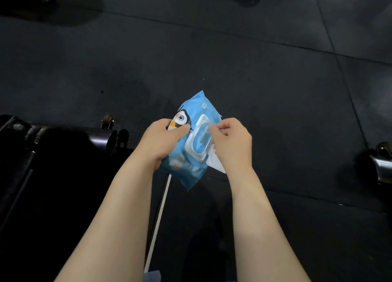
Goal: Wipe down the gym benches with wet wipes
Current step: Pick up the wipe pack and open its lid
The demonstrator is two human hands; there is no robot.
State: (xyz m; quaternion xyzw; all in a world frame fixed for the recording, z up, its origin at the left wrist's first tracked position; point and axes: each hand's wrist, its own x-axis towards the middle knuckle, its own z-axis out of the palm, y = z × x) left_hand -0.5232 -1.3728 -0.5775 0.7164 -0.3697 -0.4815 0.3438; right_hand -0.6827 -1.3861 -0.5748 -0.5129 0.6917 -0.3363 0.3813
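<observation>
The left hand grips the blue wet-wipe pack from its nine o'clock side, thumb curled across the penguin print on the front and the other fingers hidden behind; the right hand comes in from three o'clock with fingertips pinched together at the white dispenser frame, though whether a wipe is caught between them cannot be told; the white flip lid stands open, hanging at the frame's five o'clock edge under the right wrist; the pack is held tilted in the air at the middle of the view, above the dark rubber floor; a black padded gym bench lies at eight o'clock, just beside the left forearm, and a metal frame end shows at the three o'clock edge, well apart.
</observation>
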